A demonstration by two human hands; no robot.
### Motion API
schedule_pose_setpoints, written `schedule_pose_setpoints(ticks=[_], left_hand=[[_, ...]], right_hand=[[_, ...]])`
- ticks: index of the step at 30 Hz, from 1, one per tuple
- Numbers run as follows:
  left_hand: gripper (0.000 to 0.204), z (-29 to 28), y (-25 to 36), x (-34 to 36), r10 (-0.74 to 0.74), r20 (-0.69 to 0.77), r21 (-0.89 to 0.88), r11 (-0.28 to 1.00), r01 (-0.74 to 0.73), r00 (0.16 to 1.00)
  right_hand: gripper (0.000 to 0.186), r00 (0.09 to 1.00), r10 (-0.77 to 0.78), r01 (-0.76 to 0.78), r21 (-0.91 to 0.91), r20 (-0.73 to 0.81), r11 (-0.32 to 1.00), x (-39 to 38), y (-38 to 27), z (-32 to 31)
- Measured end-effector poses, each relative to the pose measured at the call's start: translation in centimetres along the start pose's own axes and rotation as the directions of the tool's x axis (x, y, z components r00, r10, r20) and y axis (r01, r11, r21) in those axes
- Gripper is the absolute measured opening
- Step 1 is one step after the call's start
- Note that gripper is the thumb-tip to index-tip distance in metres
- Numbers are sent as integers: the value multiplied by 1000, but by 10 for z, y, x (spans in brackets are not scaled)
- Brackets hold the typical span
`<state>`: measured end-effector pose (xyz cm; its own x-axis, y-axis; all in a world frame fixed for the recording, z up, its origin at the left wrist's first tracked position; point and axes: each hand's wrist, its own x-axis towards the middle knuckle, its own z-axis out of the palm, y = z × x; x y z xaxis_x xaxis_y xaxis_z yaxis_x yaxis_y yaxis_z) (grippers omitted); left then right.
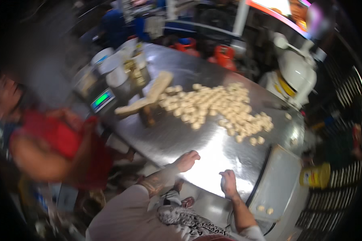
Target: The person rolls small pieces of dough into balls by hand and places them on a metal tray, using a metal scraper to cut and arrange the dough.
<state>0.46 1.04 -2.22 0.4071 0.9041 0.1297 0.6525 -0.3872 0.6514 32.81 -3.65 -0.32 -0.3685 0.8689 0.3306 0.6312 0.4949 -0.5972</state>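
My left hand (186,162) is over the near edge of the steel table (161,142), fingers loosely bent and apart, with nothing visible in them. To its right, my right hand (228,184) has its fingers curled over a bright reflection; whatever they may hold is hidden. Beyond both hands lies a wide spread of small pale dough pieces (205,104), with a long dough slab (157,88) at its left. Right of my right hand is a metal tray (278,176) with a few dough pieces (265,209) at its near end.
A person in red (48,140) stands close at left. A scale (102,100) and containers (116,72) occupy the table's back left. A white mixer (293,70) stands at back right, red cylinders (224,56) behind. A yellow bucket (313,176) and racks (330,205) are at right.
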Motion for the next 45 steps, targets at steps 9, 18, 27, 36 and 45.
schedule_pose_setpoints(ticks=[9,18,27,36,45], left_hand=[[18,13,9,9,-3,-121,85,996,13,993],[21,9,49,74,160,-276,126,984,-129,948],[21,3,53,66,222,-30,213,954,-211,975],[18,-4,22,7,126,14,23,992,-126,992],[16,18,23,-9,135,-161,-108,982,-153,978]], right_hand=[[30,949,157,-159,16,-273,987,32,-27,31],[20,921,361,-356,55,-145,933,73,-30,38],[25,965,-68,34,-136,-253,990,56,11,8],[18,995,12,-13,14,104,1000,0,30,10],[23,990,108,-78,285,-89,955,-13,23,58]])
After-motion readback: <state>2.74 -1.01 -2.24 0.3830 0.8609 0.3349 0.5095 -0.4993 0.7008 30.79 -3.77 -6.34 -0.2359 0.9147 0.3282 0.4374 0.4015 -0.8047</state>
